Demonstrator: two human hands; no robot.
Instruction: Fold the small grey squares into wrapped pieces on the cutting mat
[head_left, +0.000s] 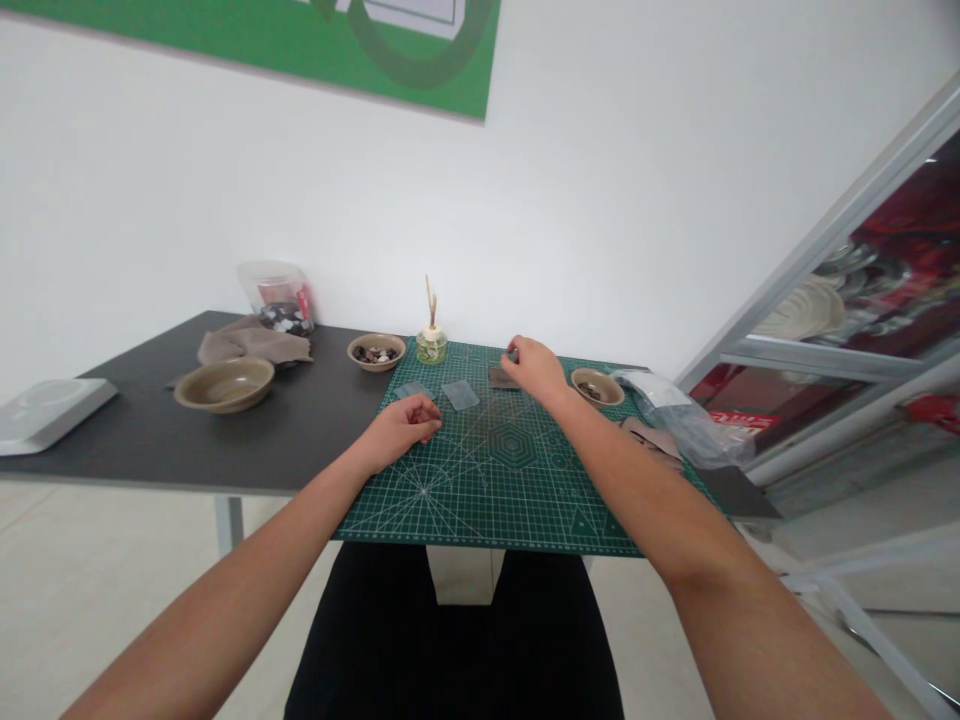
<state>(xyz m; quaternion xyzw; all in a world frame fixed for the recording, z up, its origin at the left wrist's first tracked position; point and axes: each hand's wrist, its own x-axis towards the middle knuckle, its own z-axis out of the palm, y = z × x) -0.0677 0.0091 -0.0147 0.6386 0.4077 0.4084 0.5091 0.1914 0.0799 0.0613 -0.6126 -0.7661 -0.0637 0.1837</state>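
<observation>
My left hand (401, 432) rests on the left part of the green cutting mat (465, 500), fingers loosely curled, with nothing seen in them. Just beyond it lie two small clear plastic bags (460, 395), one partly behind my fingers. Farther to the right, my right hand (535, 368) hovers over a small brown cloth pouch (502, 379). Its thumb and fingers are pinched together; whatever they hold is too small to make out. Beside my right wrist stands a tan bowl (598, 387) with a few dark pieces in it.
A second tan bowl (376, 352) holds dark and pale stones, next to a reed diffuser (431, 343). Leftward are a larger bowl (225, 386), brown cloth (251, 342), a plastic tub (277, 298) and a white scale (52, 410). A clear bag (686, 415) lies right, near a glass cabinet (847, 280).
</observation>
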